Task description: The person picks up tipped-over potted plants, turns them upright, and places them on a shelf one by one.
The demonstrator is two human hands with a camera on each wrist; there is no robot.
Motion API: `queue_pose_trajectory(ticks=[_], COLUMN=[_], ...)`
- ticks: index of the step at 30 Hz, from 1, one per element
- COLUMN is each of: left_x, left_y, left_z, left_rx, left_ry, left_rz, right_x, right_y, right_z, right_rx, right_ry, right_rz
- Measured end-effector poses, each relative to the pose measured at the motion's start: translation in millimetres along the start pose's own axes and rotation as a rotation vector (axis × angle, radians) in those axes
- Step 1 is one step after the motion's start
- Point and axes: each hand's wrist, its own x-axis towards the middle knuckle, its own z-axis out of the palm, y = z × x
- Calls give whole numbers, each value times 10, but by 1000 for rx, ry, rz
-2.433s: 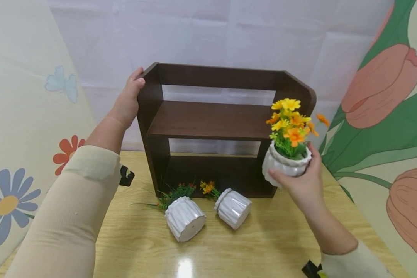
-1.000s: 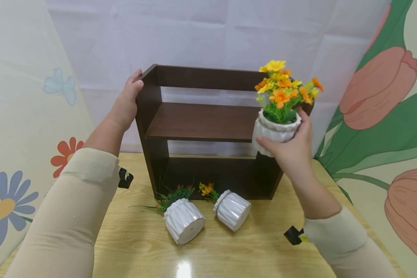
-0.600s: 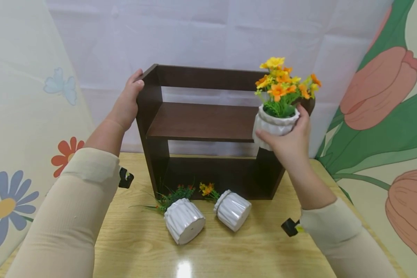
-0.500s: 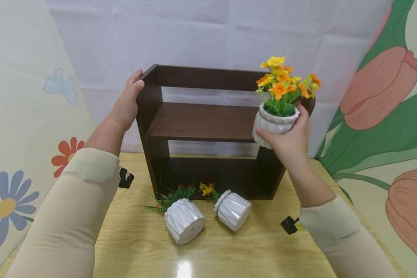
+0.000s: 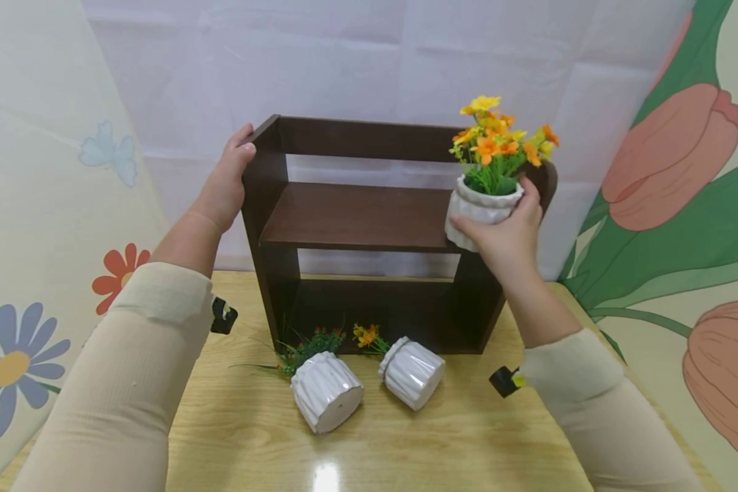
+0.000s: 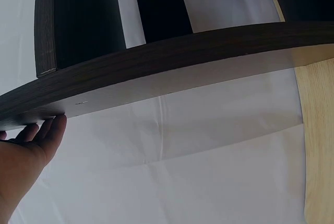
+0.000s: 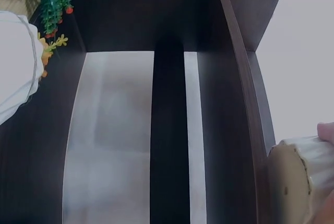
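My right hand [image 5: 509,239] grips a white ribbed flowerpot [image 5: 476,208] with yellow and orange artificial flowers [image 5: 492,147], thumb in front. The pot is upright at the right end of the upper board [image 5: 357,215] of a dark brown shelf unit [image 5: 369,137]. In the right wrist view the underside of the pot [image 7: 287,182] shows close by the board's edge. My left hand [image 5: 224,181] rests against the outside of the unit's left side panel [image 5: 263,171]. Its extended fingers [image 6: 52,132] touch that panel in the left wrist view.
Two more white flowerpots lie tipped over on the wooden table [image 5: 240,424] before the unit: one with red-flecked greenery [image 5: 327,391], one with orange flowers [image 5: 411,372]. A white cloth [image 5: 357,55] hangs behind; flower-printed panels [image 5: 682,205] stand at both sides.
My right hand has raised the potted flowers from in front of the lower right of the unit to the upper board's right end. The left hand and both tipped pots have stayed put.
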Motion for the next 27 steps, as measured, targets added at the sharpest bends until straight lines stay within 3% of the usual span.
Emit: queue_pose_trajectory(ticks=[27], left_x=[-19], left_y=[-15], left_z=[-17], left_rx=[-4], left_ry=[-3], left_rz=[11], right_x=[212], right_y=[102], right_z=[136], right_rx=[-55], right_ry=[26], right_rz=[5])
